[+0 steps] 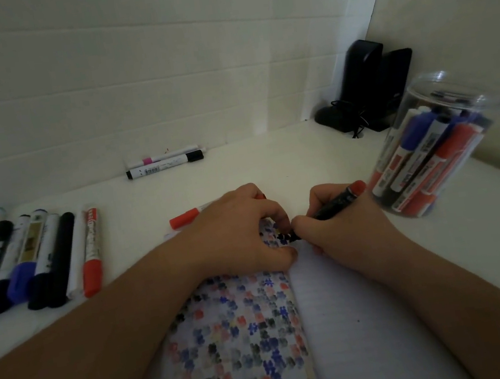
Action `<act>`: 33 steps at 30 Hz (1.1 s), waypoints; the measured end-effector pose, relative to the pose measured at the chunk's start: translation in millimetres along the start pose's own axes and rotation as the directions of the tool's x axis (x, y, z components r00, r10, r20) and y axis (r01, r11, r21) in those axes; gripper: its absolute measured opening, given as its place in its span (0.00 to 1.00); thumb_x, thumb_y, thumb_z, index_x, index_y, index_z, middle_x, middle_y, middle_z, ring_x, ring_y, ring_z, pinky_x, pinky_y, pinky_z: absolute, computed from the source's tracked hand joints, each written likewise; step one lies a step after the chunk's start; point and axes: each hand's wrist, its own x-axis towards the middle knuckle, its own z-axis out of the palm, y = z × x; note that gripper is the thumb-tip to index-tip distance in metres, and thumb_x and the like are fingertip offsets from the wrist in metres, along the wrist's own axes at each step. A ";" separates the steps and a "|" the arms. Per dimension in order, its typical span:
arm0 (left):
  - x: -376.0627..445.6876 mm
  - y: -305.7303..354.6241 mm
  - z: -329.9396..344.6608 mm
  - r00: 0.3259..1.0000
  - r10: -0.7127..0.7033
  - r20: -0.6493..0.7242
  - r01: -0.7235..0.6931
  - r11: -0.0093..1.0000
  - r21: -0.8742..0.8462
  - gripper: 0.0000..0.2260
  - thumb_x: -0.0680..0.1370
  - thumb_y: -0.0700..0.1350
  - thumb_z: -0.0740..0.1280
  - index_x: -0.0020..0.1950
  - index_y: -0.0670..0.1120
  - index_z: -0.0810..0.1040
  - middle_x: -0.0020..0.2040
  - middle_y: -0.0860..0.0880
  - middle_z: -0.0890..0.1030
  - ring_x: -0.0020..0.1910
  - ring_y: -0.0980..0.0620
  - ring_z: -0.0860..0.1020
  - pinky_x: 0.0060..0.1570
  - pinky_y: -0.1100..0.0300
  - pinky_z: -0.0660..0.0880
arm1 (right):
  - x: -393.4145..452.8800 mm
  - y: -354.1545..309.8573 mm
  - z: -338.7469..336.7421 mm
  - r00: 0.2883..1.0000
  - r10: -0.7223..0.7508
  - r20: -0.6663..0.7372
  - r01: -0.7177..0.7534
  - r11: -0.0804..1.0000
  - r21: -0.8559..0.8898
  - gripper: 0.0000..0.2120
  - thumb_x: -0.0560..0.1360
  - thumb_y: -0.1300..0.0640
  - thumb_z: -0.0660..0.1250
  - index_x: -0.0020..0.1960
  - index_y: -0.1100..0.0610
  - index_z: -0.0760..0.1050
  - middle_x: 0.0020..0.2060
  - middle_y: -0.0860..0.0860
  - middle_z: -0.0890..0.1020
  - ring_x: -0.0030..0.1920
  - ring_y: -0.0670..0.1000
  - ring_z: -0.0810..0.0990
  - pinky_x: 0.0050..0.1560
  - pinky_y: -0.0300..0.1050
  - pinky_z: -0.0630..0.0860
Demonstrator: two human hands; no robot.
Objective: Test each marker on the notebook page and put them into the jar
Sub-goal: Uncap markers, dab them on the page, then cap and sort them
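Right hand (pixel 337 225) grips a light, rigid marker (pixel 337 204) mid-barrel, tip on the notebook (pixel 246 334); left hand (pixel 242 232) presses the page, fingers curled.

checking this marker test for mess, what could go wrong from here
1. The right hand holds the black marker tip-down beside the left hand fingers, which press the notebook page; ink may land on skin.
2. The jar already looks crowded with markers, so adding another could be awkward or tip it.
3. The red marker behind the left hand could get knocked.
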 end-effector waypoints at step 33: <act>1.2 -1.3 0.7 1.000 0.011 -0.006 -0.011 1.000 0.009 0.20 0.67 0.68 0.69 0.57 0.67 0.76 0.50 0.63 0.69 0.50 0.61 0.71 0.51 0.58 0.73 | -0.4 -1.2 0.3 0.999 0.019 0.034 -0.022 0.997 0.079 0.12 0.70 0.64 0.74 0.33 0.60 0.73 0.26 0.58 0.79 0.25 0.47 0.77 0.29 0.41 0.74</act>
